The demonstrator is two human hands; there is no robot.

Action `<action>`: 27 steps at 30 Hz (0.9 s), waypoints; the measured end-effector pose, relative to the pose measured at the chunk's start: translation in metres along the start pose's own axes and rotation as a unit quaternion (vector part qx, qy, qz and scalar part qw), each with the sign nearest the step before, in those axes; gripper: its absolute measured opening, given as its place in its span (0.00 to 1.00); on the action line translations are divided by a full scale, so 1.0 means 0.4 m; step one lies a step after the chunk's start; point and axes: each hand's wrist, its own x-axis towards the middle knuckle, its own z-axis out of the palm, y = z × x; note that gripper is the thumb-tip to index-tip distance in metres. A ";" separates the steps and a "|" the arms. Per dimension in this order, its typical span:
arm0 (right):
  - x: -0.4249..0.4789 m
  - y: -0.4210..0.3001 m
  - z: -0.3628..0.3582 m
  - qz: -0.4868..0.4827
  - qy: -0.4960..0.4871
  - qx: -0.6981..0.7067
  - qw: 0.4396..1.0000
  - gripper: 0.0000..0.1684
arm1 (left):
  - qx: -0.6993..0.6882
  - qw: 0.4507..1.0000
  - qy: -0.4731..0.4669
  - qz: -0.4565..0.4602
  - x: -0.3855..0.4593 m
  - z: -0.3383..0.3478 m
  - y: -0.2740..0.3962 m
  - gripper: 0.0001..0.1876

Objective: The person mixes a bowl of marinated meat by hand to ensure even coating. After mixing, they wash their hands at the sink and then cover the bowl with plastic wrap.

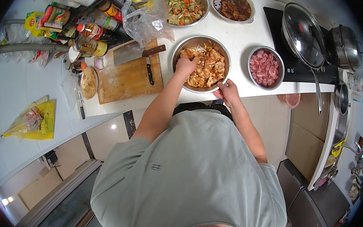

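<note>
A stainless steel bowl point(199, 89) stands at the counter's front edge, holding chunks of seasoned meat point(209, 67). My left hand point(186, 64) reaches into the bowl from the left, its fingers down in the meat; the fingertips are hidden, so whether they grip a piece cannot be told. My right hand point(228, 91) holds the bowl's rim at the lower right, thumb on top and fingers outside. To the right is a smaller metal bowl of raw pink meat point(266, 69). Behind stand a metal bowl of diced vegetables point(186, 10) and a dish of dark sauced food point(231, 7).
A wooden cutting board point(129, 83) at left bears a cleaver point(130, 54) and a small black-handled knife point(149, 71). Beyond are bottles and jars, with a clear plastic bag point(144, 17). At right, a lidded pan point(304, 35) sits on a black cooktop, its handle past the edge.
</note>
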 end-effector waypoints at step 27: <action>-0.003 0.010 0.020 0.002 0.018 0.029 0.999 0.08 | 0.238 0.946 -0.107 0.195 -0.026 -0.014 0.036 0.27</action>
